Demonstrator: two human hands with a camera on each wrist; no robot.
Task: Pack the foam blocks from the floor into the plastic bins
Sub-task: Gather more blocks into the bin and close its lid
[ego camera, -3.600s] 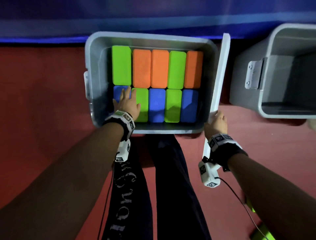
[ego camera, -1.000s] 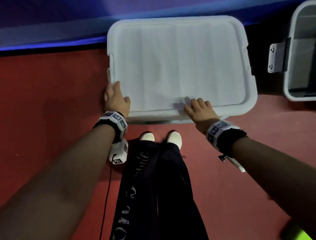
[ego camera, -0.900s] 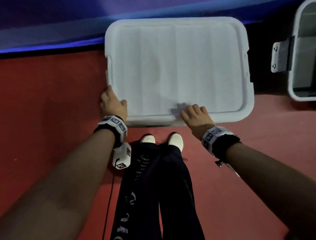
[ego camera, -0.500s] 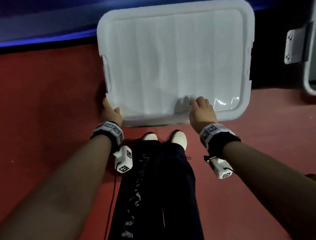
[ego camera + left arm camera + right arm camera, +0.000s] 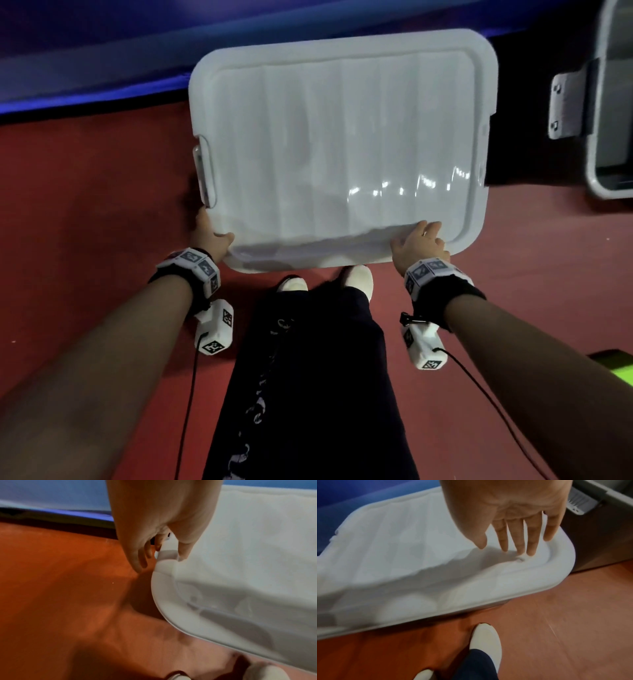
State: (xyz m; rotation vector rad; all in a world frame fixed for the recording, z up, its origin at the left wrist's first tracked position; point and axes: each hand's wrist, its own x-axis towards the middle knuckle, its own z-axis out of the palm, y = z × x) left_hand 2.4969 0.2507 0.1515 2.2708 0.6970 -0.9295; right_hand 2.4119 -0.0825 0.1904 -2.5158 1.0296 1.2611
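Observation:
A white lid covers the bin and hides the foam blocks inside it. My left hand is at the lid's near left corner, just below the side latch. In the left wrist view the left hand has its thumb on top of the lid rim and its fingers down the side, pinching the edge. My right hand lies on the lid near its near right corner. The right wrist view shows that right hand pressing straight fingers onto the lid.
A second grey bin stands open to the right, with its latch facing the covered bin. One green foam block lies on the red floor at the right edge. My white shoes stand just in front of the covered bin.
The lid, held upright beside the open bin earlier, now lies on it and covers the blocks. In the last second my right hand slid right along the near edge and my left hand settled at the corner.

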